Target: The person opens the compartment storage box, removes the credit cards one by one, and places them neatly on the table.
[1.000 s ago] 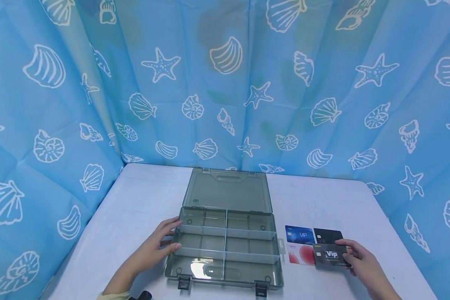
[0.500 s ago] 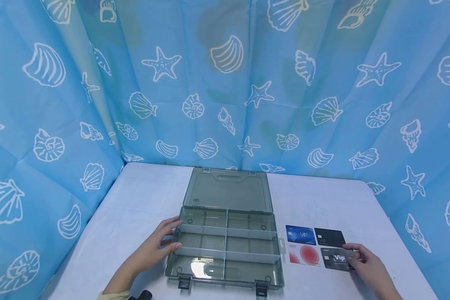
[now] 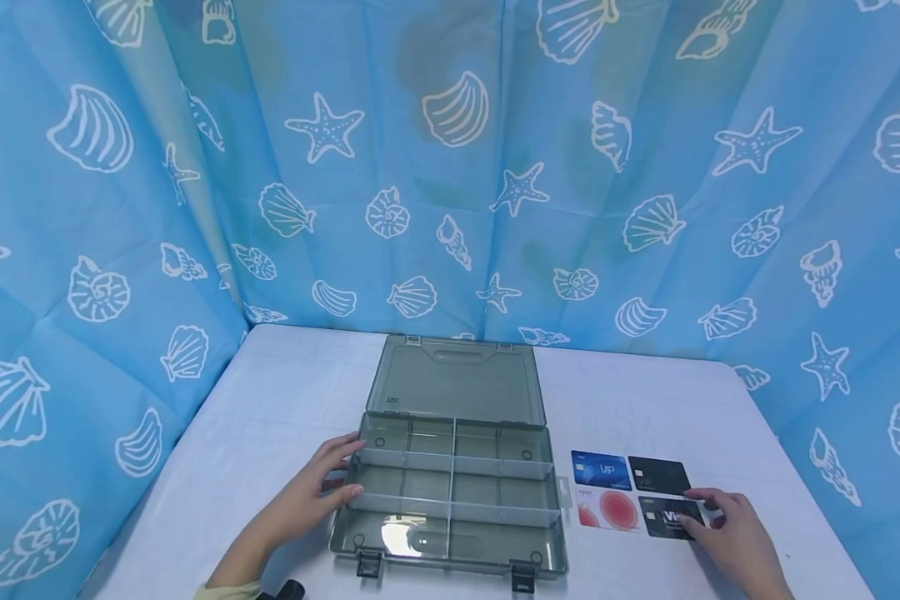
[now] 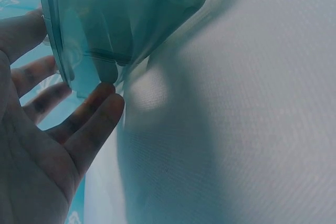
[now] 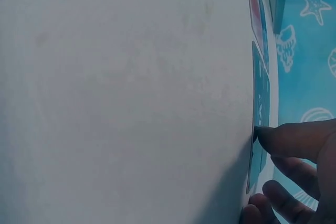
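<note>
In the head view a grey translucent compartment box (image 3: pixel 450 496) lies with its lid (image 3: pixel 453 379) folded back. At its left wall rests my left hand (image 3: pixel 307 496), fingers extended; the left wrist view shows the fingertips against the box wall (image 4: pixel 126 19). To the right, several cards lie in two rows. The nearest right one is a dark grey Vip card (image 3: pixel 663 517). My right hand (image 3: pixel 731 529) presses its thumb on that card's face, with the forefinger at its far right corner. In the right wrist view the thumb (image 5: pixel 283 137) touches the card, which lies flat.
A blue VIP card (image 3: pixel 600 471) and a black VIP card (image 3: pixel 658 477) make up the back row. Beside the dark grey card lies a white-and-red card (image 3: pixel 607 510). Two latches (image 3: pixel 522 577) project from the box front. A blue shell-print curtain (image 3: pixel 450 208) stands behind the white table (image 3: pixel 292 375).
The dark grey card, earlier overlapping the white-and-red one, has moved right beside it, then slightly back left to lie flat. My right thumb has shifted onto its face. The left hand stays put.
</note>
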Demonstrator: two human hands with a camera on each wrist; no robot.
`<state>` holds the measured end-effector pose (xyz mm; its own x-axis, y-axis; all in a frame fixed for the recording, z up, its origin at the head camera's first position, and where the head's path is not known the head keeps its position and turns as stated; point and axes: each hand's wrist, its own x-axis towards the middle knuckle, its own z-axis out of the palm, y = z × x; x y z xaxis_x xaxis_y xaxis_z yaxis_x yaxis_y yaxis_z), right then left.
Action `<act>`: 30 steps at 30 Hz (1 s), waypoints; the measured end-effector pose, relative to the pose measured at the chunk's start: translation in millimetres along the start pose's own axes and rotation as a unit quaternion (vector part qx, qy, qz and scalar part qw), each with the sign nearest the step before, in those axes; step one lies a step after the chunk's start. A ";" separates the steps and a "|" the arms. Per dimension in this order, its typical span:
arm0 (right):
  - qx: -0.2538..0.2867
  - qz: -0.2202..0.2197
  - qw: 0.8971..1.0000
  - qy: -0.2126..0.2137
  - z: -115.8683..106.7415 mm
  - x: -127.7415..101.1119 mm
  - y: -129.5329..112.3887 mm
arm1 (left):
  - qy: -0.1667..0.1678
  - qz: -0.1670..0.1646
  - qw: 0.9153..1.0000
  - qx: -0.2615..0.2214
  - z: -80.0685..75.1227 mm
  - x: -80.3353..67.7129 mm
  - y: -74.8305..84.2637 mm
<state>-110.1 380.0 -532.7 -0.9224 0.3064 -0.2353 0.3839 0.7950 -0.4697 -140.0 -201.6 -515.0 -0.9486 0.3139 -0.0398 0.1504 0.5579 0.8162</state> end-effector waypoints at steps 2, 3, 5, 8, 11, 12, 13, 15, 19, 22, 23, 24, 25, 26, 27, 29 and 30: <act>0.000 0.001 1.000 -0.001 -0.2 -0.1 0.3 | 0.000 0.000 1.000 0.000 0.2 0.2 0.1; 0.000 0.002 1.000 -0.002 -0.4 -0.2 0.4 | 0.000 0.000 1.000 0.000 0.4 0.3 0.1; 0.002 0.004 1.000 -0.005 -0.5 -0.2 0.3 | 0.000 0.001 1.000 0.000 0.3 0.0 0.2; 0.005 0.010 1.000 -0.006 0.4 0.2 0.6 | 0.001 0.000 1.000 0.003 0.1 -0.5 0.5; 0.011 0.016 1.000 -0.004 1.2 0.3 1.3 | 0.000 0.001 1.000 0.006 -0.4 -1.2 1.0; 0.012 0.018 1.000 -0.003 1.3 0.4 1.5 | 0.000 0.001 1.000 0.007 -0.6 -1.6 1.2; 0.015 0.019 1.000 -0.002 1.0 0.4 1.5 | -0.001 0.001 1.000 0.009 -0.7 -2.0 1.2; 0.019 0.021 1.000 0.001 0.3 0.2 2.1 | -0.003 0.000 1.000 0.011 -1.0 -2.6 0.9; 0.026 0.019 0.999 0.007 -3.7 -0.7 0.5 | -0.004 -0.010 0.999 0.033 -2.4 -4.6 0.5; 0.034 0.011 0.999 0.011 -6.9 -0.3 -1.7 | 0.003 -0.019 0.998 0.059 -5.4 -6.3 0.3; 0.035 0.006 0.999 0.012 -8.3 0.0 -2.2 | 0.006 -0.022 0.998 0.064 -6.8 -6.9 0.3; 0.035 0.001 0.999 0.012 -10.4 0.7 -2.5 | 0.009 -0.024 0.997 0.068 -8.4 -7.7 0.4; 0.034 -0.006 0.999 0.012 -12.5 1.4 -2.6 | 0.013 -0.027 0.997 0.070 -10.1 -8.3 0.2; 0.031 -0.015 0.999 0.013 -14.6 2.5 -2.1 | 0.018 -0.030 0.997 0.072 -12.2 -8.8 0.0; 0.025 -0.025 0.999 0.016 -17.4 3.6 -1.9 | 0.024 -0.035 0.996 0.077 -14.4 -9.3 -0.2; 0.014 -0.045 0.999 0.021 -23.3 6.5 -0.2 | 0.037 -0.046 0.994 0.095 -19.8 -10.0 -0.7; 0.007 -0.055 0.998 0.024 -26.5 8.3 1.1 | 0.045 -0.051 0.992 0.109 -22.7 -10.2 -1.4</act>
